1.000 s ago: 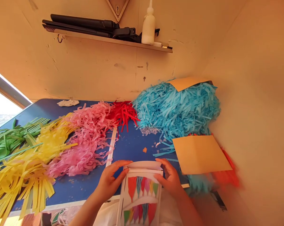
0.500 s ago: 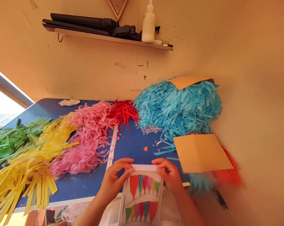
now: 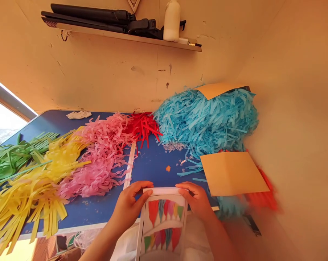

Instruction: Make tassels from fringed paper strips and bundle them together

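At the table's front edge I hold a flat, pale packet (image 3: 166, 214) with pictures of colourful tassel bunting in two rows. My left hand (image 3: 132, 203) pinches its upper left corner between thumb and fingers. The upper right corner is gripped the same way by my right hand (image 3: 195, 199). Between the hands runs a narrow white strip (image 3: 164, 190) along the packet's top, which looks folded over. The packet's lower end passes out of the picture. Beyond my fingers, a small orange scrap (image 3: 168, 168) lies on the blue tabletop (image 3: 150, 166).
Fringed paper in green (image 3: 14, 156), yellow (image 3: 44, 181), pink (image 3: 98, 163) and red (image 3: 144, 127) spreads leftward. A large light-blue fringe pile (image 3: 207, 119) stands at back right, near a tan card (image 3: 234, 173). Above, a wall shelf (image 3: 126, 38) carries black items and a white bottle (image 3: 172, 21).
The white strip at the packet's top looks narrower and flatter than before. Both hands keep their pinch on the corners. The whole view has shifted slightly, the shelf now higher in the picture.
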`<state>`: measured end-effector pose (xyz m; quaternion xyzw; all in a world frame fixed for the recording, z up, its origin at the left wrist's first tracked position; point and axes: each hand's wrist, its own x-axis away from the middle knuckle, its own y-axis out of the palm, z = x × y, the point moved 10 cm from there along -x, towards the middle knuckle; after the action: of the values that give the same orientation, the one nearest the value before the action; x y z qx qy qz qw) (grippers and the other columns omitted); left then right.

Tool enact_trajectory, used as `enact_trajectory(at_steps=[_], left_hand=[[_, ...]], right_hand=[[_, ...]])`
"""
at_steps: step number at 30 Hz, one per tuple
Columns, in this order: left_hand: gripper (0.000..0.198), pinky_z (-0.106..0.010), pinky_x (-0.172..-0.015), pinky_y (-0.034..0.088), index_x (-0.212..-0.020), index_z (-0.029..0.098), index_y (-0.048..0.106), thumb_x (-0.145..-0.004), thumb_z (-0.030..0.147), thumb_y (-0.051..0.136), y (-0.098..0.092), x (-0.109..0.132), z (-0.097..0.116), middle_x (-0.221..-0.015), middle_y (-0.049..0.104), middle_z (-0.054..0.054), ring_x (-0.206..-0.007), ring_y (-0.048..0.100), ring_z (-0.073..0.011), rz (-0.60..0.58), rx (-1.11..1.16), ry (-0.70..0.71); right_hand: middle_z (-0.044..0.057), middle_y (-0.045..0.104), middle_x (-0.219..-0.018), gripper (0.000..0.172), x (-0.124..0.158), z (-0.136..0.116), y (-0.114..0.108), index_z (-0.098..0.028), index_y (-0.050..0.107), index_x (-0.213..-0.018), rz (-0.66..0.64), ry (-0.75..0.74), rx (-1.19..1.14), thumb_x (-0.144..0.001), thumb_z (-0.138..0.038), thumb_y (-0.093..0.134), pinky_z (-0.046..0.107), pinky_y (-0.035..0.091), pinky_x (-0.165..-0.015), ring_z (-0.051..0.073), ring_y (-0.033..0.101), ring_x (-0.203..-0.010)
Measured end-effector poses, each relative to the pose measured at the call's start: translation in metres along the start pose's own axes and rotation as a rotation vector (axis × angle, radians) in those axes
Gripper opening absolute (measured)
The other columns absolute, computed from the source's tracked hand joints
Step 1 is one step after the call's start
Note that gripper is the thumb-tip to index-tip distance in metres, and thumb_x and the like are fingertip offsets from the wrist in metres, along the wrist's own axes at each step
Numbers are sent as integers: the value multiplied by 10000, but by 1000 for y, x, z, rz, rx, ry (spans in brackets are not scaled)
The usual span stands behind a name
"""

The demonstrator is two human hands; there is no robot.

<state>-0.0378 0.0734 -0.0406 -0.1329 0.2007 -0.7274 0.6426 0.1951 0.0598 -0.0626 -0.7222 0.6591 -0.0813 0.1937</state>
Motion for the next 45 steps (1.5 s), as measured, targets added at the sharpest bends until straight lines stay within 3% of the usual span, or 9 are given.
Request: enact_trajectory(at_steps=[6, 10, 13, 18, 30, 34, 37, 42, 45], left_hand=[[237, -326, -786, 585, -965, 214, 707, -829, 393, 632, 6, 1, 3, -956, 768, -57, -861, 723, -215, 6, 42, -12], [289, -359, -834, 580, -1080, 212, 651, -827, 354, 647, 17, 3, 0, -1025, 747, -70, -922, 717, -220, -21, 149, -45], [367, -358, -798, 590, -1094, 200, 609, -769, 333, 717, 18, 6, -6, -1036, 730, -83, -888, 718, -216, -5, 317, -106], [417, -331, -779, 586, -1049, 183, 609, -687, 293, 783, 23, 15, -15, -921, 718, -48, -857, 718, -204, -25, 563, -218], [183, -263, -662, 552, -880, 190, 698, -729, 280, 749, 15, 14, -7, -851, 700, -34, -726, 660, -157, 3, 341, -100], [149, -268, -669, 549, -819, 195, 695, -789, 337, 728, 13, 12, -6, -870, 724, -52, -777, 685, -176, 11, 310, 4], [190, -261, -679, 545, -830, 197, 698, -864, 381, 661, 11, 7, 8, -912, 731, -65, -805, 693, -175, -24, 118, 156], [305, -273, -623, 467, -996, 229, 701, -941, 481, 538, 31, 3, 54, -793, 714, -33, -699, 652, -175, -200, -535, 614], [282, -285, -606, 421, -1000, 230, 699, -976, 427, 498, 33, 4, 69, -705, 681, -15, -605, 607, -158, -155, -707, 813]], right_hand=[[10, 760, -812, 219, -23, -57, 14, -262, 756, -842, -244, -108, 438, -936, -375, 594, 327, 443, -771, 203, 664, -723], [33, 775, -963, 269, -33, -85, 44, -276, 776, -987, -418, -274, 466, -988, -366, 523, 331, 442, -807, 231, 696, -863], [39, 760, -1053, 286, -38, -83, 54, -279, 744, -1134, -448, -257, 434, -995, -365, 509, 320, 468, -783, 241, 694, -916], [35, 738, -947, 285, -36, -75, 56, -307, 732, -1163, -468, -205, 413, -997, -360, 506, 284, 473, -709, 204, 679, -832], [19, 718, -868, 233, -34, -93, 65, -324, 784, -1020, -510, -305, 552, -969, -354, 559, 254, 415, -598, 171, 650, -718], [38, 742, -952, 247, -36, -96, 62, -287, 780, -1032, -579, -258, 371, -964, -315, 545, 272, 483, -702, 201, 681, -825], [35, 758, -962, 216, -40, -93, 62, -262, 792, -944, -610, -193, 209, -910, -242, 580, 295, 512, -758, 215, 697, -863], [5, 722, -735, 78, -52, -77, 49, -218, 745, -721, -458, -80, 182, -771, -178, 701, 260, 484, -644, 177, 654, -695], [22, 743, -855, 62, -44, -53, 30, -218, 763, -804, -364, 36, 19, -775, -238, 712, 273, 510, -684, 196, 673, -774]])
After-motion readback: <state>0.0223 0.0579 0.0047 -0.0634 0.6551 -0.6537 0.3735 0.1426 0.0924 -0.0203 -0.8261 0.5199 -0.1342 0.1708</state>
